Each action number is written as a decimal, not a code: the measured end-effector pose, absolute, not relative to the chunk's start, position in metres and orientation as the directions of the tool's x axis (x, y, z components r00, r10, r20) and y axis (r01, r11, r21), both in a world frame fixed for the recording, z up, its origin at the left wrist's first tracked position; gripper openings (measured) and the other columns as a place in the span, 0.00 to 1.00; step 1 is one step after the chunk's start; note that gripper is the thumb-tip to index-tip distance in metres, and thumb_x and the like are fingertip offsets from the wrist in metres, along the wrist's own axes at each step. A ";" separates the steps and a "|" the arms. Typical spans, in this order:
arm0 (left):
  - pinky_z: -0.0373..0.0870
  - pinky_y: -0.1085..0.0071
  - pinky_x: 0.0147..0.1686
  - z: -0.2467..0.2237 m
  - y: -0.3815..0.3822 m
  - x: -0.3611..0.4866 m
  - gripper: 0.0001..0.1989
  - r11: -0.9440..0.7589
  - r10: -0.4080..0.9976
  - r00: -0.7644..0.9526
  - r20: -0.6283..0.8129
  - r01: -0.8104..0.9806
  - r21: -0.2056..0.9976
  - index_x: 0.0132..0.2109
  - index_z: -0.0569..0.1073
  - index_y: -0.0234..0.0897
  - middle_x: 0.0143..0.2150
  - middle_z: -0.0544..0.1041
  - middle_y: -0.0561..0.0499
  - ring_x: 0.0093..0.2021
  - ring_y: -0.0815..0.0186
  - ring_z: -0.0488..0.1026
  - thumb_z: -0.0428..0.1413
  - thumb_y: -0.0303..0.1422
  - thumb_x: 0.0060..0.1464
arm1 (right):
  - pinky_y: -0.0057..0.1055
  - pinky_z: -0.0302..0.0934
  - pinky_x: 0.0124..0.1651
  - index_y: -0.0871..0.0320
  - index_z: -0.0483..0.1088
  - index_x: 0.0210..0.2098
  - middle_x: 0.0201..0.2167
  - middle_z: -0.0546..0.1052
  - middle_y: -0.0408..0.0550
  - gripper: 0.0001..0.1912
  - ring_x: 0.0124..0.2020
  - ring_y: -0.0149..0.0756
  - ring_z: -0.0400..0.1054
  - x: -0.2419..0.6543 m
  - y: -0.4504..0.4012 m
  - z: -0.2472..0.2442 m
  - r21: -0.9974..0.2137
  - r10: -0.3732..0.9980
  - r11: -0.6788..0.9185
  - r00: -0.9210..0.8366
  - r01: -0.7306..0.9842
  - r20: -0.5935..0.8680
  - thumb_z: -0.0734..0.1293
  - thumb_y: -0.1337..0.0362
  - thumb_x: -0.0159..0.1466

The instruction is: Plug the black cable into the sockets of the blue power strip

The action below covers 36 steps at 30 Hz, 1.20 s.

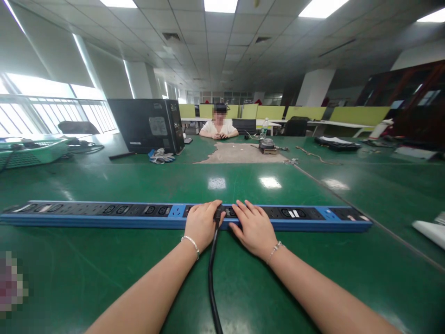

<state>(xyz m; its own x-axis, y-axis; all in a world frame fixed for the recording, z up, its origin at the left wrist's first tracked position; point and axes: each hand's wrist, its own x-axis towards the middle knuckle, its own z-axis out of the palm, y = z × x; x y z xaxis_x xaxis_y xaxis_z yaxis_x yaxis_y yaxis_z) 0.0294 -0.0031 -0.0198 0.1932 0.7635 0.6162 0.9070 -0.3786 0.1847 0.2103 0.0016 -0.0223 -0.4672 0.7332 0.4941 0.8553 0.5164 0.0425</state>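
A long blue power strip (pixel 135 221) with black and blue socket modules lies across the green table. My left hand (pixel 202 223) is closed around a black power plug (pixel 218 214) at one of the strip's middle sockets; how deep the plug sits cannot be seen. From it a thick black cable (pixel 211 273) runs down toward me. Just to the right, my right hand (pixel 254 226) lies flat on the strip with fingers stretched out, covering some sockets and holding nothing.
Behind the strip on the green table (pixel 156 181) stand a black computer case (pixel 146 125), gloves (pixel 162 156) and a green basket (pixel 38 153). Another person (pixel 219 125) sits at the far side, near a water bottle (pixel 264 128). A white object (pixel 431 232) lies at right.
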 end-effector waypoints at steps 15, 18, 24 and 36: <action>0.65 0.64 0.49 -0.015 -0.003 0.031 0.14 -0.380 0.743 0.098 0.663 0.877 0.296 0.49 0.68 0.41 0.41 0.78 0.49 0.41 0.64 0.74 0.48 0.38 0.58 | 0.43 0.53 0.56 0.49 0.63 0.56 0.57 0.65 0.50 0.21 0.59 0.45 0.56 0.214 0.001 -0.021 0.083 0.701 0.552 -0.515 0.830 0.493 0.58 0.56 0.63; 0.69 0.69 0.42 0.008 -0.006 0.026 0.16 -0.293 0.721 -0.157 0.675 0.814 0.502 0.50 0.67 0.41 0.41 0.77 0.50 0.39 0.65 0.74 0.46 0.41 0.58 | 0.43 0.54 0.56 0.49 0.64 0.55 0.57 0.66 0.50 0.21 0.59 0.44 0.56 0.214 0.000 -0.021 0.084 0.693 0.556 -0.517 0.827 0.503 0.58 0.56 0.63; 0.69 0.71 0.36 0.024 -0.013 -0.032 0.18 -0.155 0.721 -0.253 0.645 0.849 0.506 0.48 0.68 0.41 0.38 0.77 0.51 0.35 0.65 0.74 0.47 0.44 0.55 | 0.42 0.54 0.55 0.49 0.64 0.56 0.56 0.66 0.50 0.21 0.58 0.44 0.57 0.215 0.001 -0.021 0.075 0.685 0.563 -0.516 0.823 0.514 0.58 0.56 0.63; 0.69 0.66 0.40 0.001 -0.022 -0.069 0.20 -0.107 0.881 -0.037 0.472 0.956 0.275 0.52 0.66 0.40 0.41 0.77 0.47 0.39 0.61 0.74 0.44 0.43 0.57 | 0.42 0.55 0.55 0.50 0.65 0.54 0.56 0.67 0.51 0.21 0.58 0.44 0.57 0.217 0.003 -0.024 0.068 0.669 0.574 -0.515 0.816 0.535 0.59 0.57 0.63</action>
<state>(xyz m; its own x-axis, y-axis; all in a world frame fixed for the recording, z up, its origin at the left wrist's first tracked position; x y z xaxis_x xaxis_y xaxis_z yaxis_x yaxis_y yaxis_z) -0.0694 -0.0221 0.0014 -0.0367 0.8809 0.4719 0.9555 -0.1073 0.2747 0.2165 0.0034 -0.0239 -0.5155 0.6691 0.5353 0.8158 0.5744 0.0675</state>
